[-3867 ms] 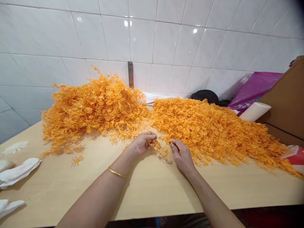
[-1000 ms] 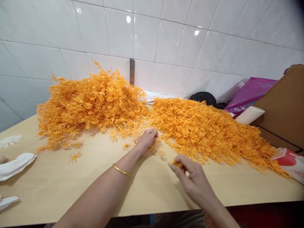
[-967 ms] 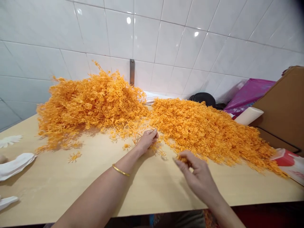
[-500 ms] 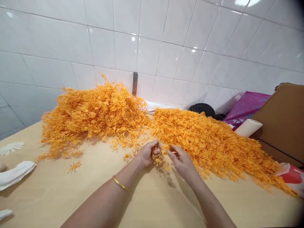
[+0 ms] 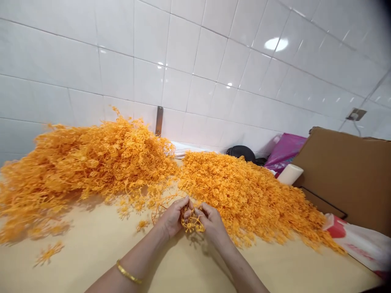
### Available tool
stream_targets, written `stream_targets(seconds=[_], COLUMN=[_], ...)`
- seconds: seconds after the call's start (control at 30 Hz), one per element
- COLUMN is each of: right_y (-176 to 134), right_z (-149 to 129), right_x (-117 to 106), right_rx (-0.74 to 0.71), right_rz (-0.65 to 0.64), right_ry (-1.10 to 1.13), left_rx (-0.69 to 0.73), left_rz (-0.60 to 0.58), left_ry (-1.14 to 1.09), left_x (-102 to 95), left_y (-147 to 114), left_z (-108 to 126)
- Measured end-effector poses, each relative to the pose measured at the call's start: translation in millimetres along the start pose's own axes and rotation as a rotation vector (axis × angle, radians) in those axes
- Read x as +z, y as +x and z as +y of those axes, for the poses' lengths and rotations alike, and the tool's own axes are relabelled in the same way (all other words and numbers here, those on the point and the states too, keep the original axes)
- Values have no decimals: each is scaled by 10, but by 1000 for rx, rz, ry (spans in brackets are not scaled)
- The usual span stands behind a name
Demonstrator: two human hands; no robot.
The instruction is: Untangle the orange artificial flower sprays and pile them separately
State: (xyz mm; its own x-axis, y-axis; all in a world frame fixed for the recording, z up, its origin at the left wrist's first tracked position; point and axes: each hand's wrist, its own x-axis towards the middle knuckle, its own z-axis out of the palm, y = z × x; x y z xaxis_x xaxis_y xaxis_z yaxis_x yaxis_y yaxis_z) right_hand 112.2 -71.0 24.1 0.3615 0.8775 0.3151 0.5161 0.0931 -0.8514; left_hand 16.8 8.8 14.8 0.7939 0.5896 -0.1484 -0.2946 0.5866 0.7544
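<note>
Between the two orange heaps, near the table point(image 5: 91, 252) edge, a small orange plastic sprig point(image 5: 192, 221) is pinched by the left hand point(image 5: 172, 215) and right hand point(image 5: 212, 221), fingers closed on it. Probably best if it's gripped close to the joint and pulled gently, so nothing gets snapped.

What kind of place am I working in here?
Probably a small hand-assembly workshop: heaps of orange plastic sprigs on a plain wooden table, a tiled wall, and a cardboard box alongside.

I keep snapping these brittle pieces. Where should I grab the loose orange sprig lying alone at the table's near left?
Probably take the loose orange sprig at its centre hub, from straight above: it lies flat on the table, its thin arms radiating outward, apart from the left pile. Both hands are busy.
</note>
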Motion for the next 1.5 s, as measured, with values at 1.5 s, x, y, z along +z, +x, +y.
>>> stream_targets(seconds=[1.5], right_y=[678], right_z=[423], right_x=[-1180], right_rx=[52], right_rz=[-46], right_ry=[-1150], left_rx=[23], left_rz=[-104], left_ry=[-434], left_x=[-143], left_y=[-62], left_z=[298])
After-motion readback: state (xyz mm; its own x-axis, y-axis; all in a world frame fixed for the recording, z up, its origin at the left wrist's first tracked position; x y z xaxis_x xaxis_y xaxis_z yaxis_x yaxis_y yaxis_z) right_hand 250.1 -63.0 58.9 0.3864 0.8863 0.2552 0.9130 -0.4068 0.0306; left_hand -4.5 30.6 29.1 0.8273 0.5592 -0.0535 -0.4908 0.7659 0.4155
